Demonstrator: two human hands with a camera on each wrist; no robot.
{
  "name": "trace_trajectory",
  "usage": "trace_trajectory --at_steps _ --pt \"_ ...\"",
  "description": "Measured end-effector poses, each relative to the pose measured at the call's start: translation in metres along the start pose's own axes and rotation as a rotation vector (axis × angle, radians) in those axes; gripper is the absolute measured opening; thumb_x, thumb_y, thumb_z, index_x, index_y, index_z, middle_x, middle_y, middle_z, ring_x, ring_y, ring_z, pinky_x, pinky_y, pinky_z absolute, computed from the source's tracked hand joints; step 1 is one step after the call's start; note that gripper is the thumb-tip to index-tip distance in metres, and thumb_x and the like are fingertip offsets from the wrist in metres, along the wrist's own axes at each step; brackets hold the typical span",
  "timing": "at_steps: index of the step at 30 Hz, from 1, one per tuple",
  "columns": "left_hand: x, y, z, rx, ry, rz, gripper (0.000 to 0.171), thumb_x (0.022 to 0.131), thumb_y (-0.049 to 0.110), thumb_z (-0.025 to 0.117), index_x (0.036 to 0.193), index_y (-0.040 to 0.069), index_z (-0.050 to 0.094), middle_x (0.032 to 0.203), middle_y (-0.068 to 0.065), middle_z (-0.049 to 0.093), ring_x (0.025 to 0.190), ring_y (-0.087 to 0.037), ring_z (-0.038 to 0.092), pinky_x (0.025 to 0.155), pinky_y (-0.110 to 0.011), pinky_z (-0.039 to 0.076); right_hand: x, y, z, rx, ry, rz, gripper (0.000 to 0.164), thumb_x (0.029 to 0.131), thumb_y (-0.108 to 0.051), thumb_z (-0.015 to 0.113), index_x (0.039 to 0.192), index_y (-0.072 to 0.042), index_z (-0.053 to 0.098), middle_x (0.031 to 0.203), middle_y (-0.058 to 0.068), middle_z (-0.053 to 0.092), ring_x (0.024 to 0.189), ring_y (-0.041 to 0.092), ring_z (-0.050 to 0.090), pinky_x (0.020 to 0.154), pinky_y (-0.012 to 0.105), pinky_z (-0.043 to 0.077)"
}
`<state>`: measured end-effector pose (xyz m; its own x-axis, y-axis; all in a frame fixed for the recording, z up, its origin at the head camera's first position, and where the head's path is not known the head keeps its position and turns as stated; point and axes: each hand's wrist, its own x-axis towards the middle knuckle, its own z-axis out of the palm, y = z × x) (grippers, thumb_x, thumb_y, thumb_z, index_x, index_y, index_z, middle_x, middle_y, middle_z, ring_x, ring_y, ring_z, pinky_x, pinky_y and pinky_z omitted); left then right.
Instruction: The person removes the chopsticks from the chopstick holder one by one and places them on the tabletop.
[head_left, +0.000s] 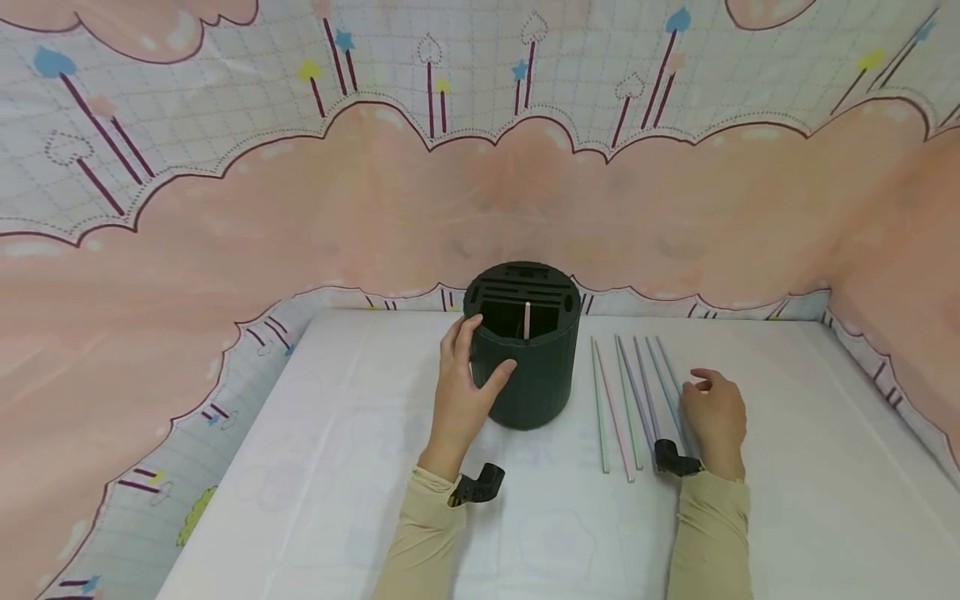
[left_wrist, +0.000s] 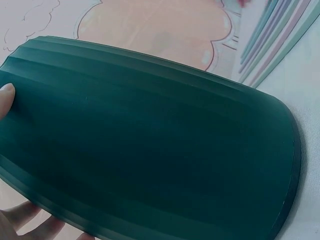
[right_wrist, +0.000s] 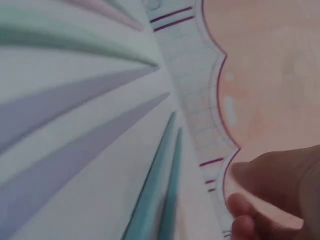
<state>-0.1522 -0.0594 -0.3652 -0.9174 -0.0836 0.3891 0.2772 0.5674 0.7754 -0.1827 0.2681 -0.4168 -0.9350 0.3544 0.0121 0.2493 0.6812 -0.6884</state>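
A dark green round utensil holder [head_left: 528,392] stands upright, with slots and an opening in its top. One pale pinkish stick [head_left: 527,321] rises from the opening. My left hand [head_left: 465,379] grips the holder's left side, thumb across the front and fingers round the side; the left wrist view shows its smooth wall [left_wrist: 150,135] up close. Right of the holder lie several chopsticks in green, pink, purple and blue. Just beside the blue chopsticks [right_wrist: 152,187], my right hand [head_left: 716,417] has loosely bent fingers and holds nothing visible.
A white-covered table [head_left: 337,500] carries everything. Patterned cloth [head_left: 375,217] with pink cloud shapes and candle drawings hangs behind it and along both sides. Small black cameras are strapped to both wrists.
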Motion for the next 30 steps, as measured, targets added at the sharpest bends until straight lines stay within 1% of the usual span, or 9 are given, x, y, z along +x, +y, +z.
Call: trace_trajectory --at_steps 5,6,9,12,15,17,19,24,30 --pt "-0.001 0.001 -0.004 -0.007 -0.001 -0.005 0.065 0.08 0.055 0.055 0.136 0.041 0.024 0.143 0.006 0.015 0.124 -0.019 0.031 0.092 -0.046 0.036 -0.004 -0.029 0.005 0.178 0.198 -0.124 0.029 0.09 -0.017 0.048 0.113 -0.003 0.058 0.097 0.016 0.058 0.086 0.025 0.051 0.07 0.036 0.035" --pt "-0.002 0.001 -0.005 -0.008 -0.003 -0.007 0.065 0.08 0.055 0.055 0.135 0.042 0.023 0.143 0.006 0.015 0.124 -0.019 0.031 0.092 -0.046 0.036 -0.006 -0.035 0.007 0.211 0.225 -0.152 0.028 0.09 -0.017 0.048 0.113 -0.003 0.059 0.096 0.015 0.059 0.086 0.025 0.052 0.07 0.034 0.035" --pt "-0.004 0.0 -0.006 -0.008 -0.008 -0.004 0.065 0.08 0.055 0.055 0.135 0.042 0.023 0.143 0.006 0.015 0.125 -0.019 0.031 0.092 -0.047 0.036 -0.014 -0.052 0.009 0.287 0.257 -0.22 0.028 0.09 -0.02 0.049 0.113 -0.007 0.06 0.097 0.012 0.061 0.089 0.022 0.055 0.073 0.03 0.038" --pt "-0.005 0.001 -0.006 -0.011 -0.009 0.005 0.065 0.081 0.054 0.055 0.135 0.042 0.023 0.144 0.005 0.015 0.126 -0.019 0.029 0.092 -0.048 0.035 -0.021 -0.066 0.008 0.334 0.265 -0.269 0.028 0.09 -0.023 0.051 0.114 -0.012 0.061 0.098 0.008 0.063 0.089 0.017 0.057 0.072 0.022 0.041" --pt "-0.005 0.001 -0.006 -0.011 -0.012 0.01 0.064 0.081 0.054 0.054 0.136 0.042 0.022 0.144 0.005 0.014 0.126 -0.019 0.028 0.091 -0.049 0.036 -0.026 -0.076 0.003 0.364 0.285 -0.297 0.026 0.09 -0.025 0.053 0.112 -0.015 0.062 0.096 0.005 0.064 0.083 0.005 0.057 0.069 0.013 0.04" --pt "-0.006 0.001 -0.003 -0.01 -0.016 0.008 0.064 0.081 0.055 0.053 0.135 0.043 0.021 0.144 0.004 0.014 0.126 -0.02 0.028 0.091 -0.049 0.036 -0.028 -0.08 -0.002 0.384 0.293 -0.321 0.025 0.089 -0.025 0.055 0.11 -0.016 0.063 0.094 0.003 0.065 0.08 -0.003 0.055 0.067 0.011 0.04" --pt "-0.007 0.001 -0.002 -0.009 -0.015 0.008 0.064 0.081 0.055 0.053 0.135 0.043 0.022 0.144 0.003 0.014 0.126 -0.021 0.028 0.09 -0.05 0.036 -0.031 -0.086 -0.005 0.391 0.287 -0.364 0.026 0.088 -0.027 0.057 0.11 -0.016 0.064 0.093 0.002 0.065 0.079 -0.005 0.054 0.067 0.011 0.04" --pt "-0.008 0.002 -0.002 -0.01 -0.004 0.007 0.064 0.081 0.055 0.053 0.136 0.042 0.022 0.144 0.001 0.014 0.126 -0.022 0.028 0.089 -0.051 0.036 -0.04 -0.108 -0.004 0.411 0.245 -0.542 0.026 0.089 -0.022 0.056 0.113 -0.015 0.062 0.095 0.0 0.065 0.086 0.006 0.057 0.077 0.016 0.042" --pt "-0.01 0.002 -0.004 -0.02 -0.005 -0.006 0.065 0.081 0.056 0.053 0.136 0.042 0.023 0.144 0.003 0.014 0.127 -0.022 0.027 0.089 -0.052 0.036 -0.054 -0.136 0.01 0.491 0.174 -0.803 0.03 0.086 -0.01 0.058 0.117 -0.01 0.057 0.106 0.002 0.061 0.099 0.016 0.055 0.088 0.025 0.04"
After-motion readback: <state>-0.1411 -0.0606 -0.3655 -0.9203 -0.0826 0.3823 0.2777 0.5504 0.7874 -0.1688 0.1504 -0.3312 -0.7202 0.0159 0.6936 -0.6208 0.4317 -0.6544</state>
